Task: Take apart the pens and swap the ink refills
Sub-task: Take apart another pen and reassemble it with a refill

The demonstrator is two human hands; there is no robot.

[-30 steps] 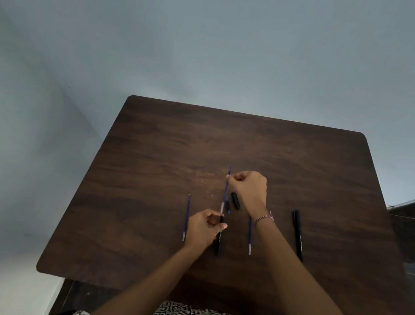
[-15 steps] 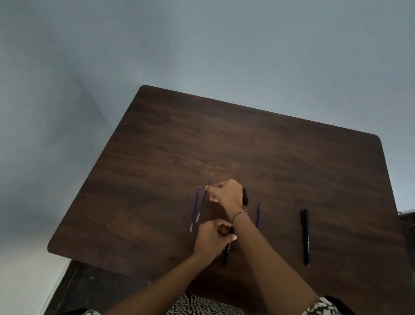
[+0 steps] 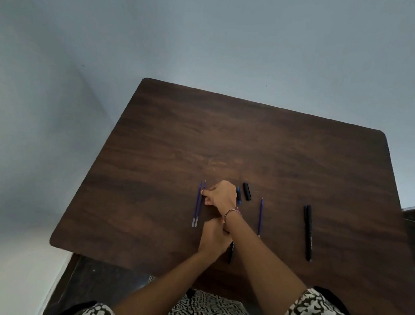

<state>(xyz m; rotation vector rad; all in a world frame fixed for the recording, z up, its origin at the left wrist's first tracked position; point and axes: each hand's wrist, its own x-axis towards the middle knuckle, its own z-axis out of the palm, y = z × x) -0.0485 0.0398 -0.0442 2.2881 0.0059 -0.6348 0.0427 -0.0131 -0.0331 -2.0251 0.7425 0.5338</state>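
Note:
Two blue ink refills (image 3: pixel 198 204) lie side by side on the dark wooden table (image 3: pixel 252 146). My right hand (image 3: pixel 221 195) reaches across to them, its fingertips pinched on the right-hand refill of the pair. My left hand (image 3: pixel 213 237) sits under my right wrist, closed around a black pen barrel (image 3: pixel 230 253) that sticks out toward me. A third blue refill (image 3: pixel 260 216) lies alone to the right. A black cap (image 3: pixel 247 191) and a blue-black pen piece (image 3: pixel 238 196) rest behind my right hand. A whole black pen (image 3: pixel 308 232) lies far right.
The table stands against pale blue-grey walls, its left corner near the room's corner. The near table edge is just above my patterned sleeves and lap. A dark ledge shows at the right edge of view.
My right hand carried the refill leftward and down, laying it beside the refill at the left. My left hand kept its hold on the barrel. The view shifted.

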